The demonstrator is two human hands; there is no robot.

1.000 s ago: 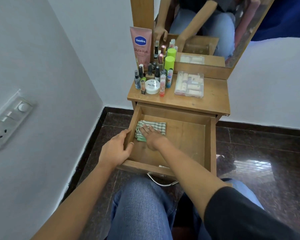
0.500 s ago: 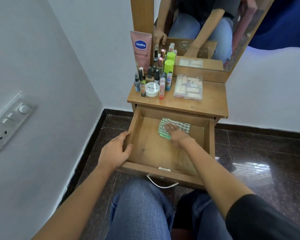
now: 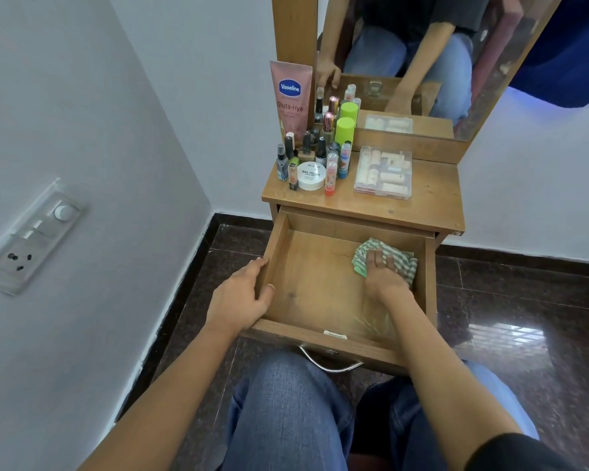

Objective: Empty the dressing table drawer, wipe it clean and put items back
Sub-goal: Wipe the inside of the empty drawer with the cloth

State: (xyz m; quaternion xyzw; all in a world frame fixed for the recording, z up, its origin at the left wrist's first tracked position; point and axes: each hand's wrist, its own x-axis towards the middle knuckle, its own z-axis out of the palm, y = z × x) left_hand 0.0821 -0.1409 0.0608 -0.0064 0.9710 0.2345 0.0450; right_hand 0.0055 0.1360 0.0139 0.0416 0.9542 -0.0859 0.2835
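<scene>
Right hand (image 3: pixel 383 275): flat, palm down on the cloth (image 3: pixel 405 265). Fingers (image 3: pixel 374 258) are nearly straight, slightly spread, pressing, not pinching. The cloth is a crumpled green check one, on the drawer floor at the back right corner, just right of frame centre, close to the right wall.

Left hand (image 3: pixel 240 297): gripping the left wall of the drawer (image 3: pixel 315 290). Fingers (image 3: pixel 257 265) curl over the rim from outside and the thumb tip touches the inner face. Moderate curl, not a fist.

The drawer is pulled out over my knees, with nothing in it but the cloth and my hand.

The contents stand on the table top (image 3: pixel 432 207), upper centre of frame: Vaseline tube (image 3: pixel 290 96), a cluster of small bottles (image 3: pixel 315 149), white tub (image 3: pixel 311 176), clear box (image 3: pixel 383 172) to their right.
</scene>
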